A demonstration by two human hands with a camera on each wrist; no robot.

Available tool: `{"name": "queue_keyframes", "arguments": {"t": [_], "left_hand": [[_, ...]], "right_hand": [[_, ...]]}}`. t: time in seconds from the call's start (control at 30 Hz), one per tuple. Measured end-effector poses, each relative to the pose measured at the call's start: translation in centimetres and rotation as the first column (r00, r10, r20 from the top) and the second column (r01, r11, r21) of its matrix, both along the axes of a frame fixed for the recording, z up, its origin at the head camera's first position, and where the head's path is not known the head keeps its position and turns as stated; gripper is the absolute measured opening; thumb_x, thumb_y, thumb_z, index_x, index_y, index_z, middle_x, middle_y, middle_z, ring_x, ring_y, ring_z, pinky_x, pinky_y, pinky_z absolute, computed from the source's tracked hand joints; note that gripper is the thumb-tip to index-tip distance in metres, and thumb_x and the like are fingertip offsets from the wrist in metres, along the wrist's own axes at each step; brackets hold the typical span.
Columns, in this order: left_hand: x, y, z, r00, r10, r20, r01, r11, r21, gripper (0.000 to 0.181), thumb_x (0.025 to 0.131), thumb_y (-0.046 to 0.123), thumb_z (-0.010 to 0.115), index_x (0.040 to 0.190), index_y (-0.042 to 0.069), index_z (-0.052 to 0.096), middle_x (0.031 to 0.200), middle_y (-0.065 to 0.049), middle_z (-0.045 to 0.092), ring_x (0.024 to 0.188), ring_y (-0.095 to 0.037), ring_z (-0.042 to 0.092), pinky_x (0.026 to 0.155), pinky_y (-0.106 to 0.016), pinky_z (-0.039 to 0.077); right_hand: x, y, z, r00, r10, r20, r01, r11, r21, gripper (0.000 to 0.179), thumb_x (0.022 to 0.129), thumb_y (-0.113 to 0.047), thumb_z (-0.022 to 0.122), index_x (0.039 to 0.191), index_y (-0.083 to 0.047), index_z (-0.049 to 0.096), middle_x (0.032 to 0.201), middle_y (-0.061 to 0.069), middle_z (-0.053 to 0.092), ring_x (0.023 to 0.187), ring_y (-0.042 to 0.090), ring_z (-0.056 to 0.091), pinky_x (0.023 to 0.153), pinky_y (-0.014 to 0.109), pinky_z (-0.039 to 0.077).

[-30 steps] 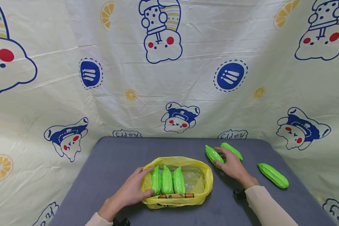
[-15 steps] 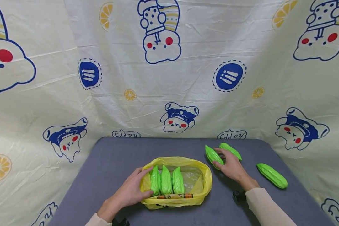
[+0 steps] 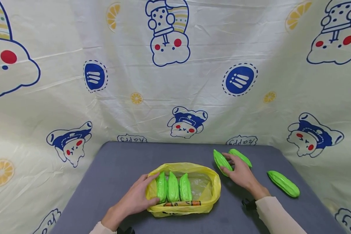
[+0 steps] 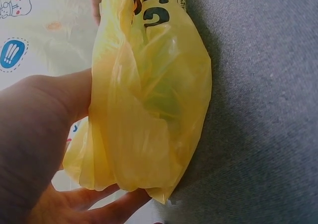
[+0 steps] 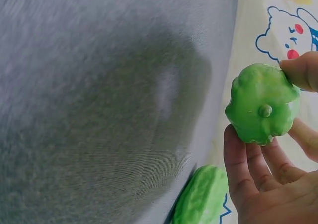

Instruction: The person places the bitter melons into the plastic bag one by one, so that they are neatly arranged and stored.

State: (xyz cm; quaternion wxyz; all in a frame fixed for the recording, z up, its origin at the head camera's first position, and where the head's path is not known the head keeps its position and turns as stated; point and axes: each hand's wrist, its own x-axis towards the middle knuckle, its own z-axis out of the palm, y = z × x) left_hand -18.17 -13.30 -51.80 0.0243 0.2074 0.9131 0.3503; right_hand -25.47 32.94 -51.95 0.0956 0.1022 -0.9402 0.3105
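Observation:
My left hand (image 3: 138, 193) holds the left end of a yellow plastic bag (image 3: 213, 195), its thumb at the near rim and fingers toward the far side. In the left wrist view, the bag's side (image 4: 149, 110) hides the thumb's tip. Three green bitter melons (image 3: 173, 187) lie side by side in the bag's left and middle part. Beyond its right end, my right hand (image 3: 239, 169) grips another bitter melon (image 3: 221, 161) between thumb and fingers. The right wrist view shows that melon's stem end (image 5: 263, 105). Whether it touches the table, I cannot tell.
Just behind my right hand lies a bitter melon (image 3: 241, 157). Another loose bitter melon (image 3: 283, 184) rests farther right, near the edge of the grey table (image 3: 120, 162). A patterned white sheet (image 3: 120, 74) hangs behind the table.
The head view shifts very slightly. Both hands keep their places and holds, and the melons stay where they were.

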Motion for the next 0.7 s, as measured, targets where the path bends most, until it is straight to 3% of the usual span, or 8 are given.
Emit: {"name": "queue_keyframes", "arguments": {"t": [0.7], "left_hand": [[0.2, 0.2, 0.0, 0.999, -0.033, -0.001, 0.033, 0.999, -0.012, 0.094, 0.092, 0.033, 0.097, 0.175, 0.016, 0.055, 0.167, -0.027, 0.057, 0.147, -0.052, 0.063, 0.111, -0.079, 0.055]], "right_hand": [[2.5, -1.7, 3.2, 1.0, 0.014, 0.002, -0.013, 1.0, -0.015, 0.071, 0.112, -0.021, 0.078, 0.176, -0.008, 0.049, 0.153, 0.025, 0.066, 0.132, 0.047, 0.072, 0.1, 0.063, 0.066]]}}
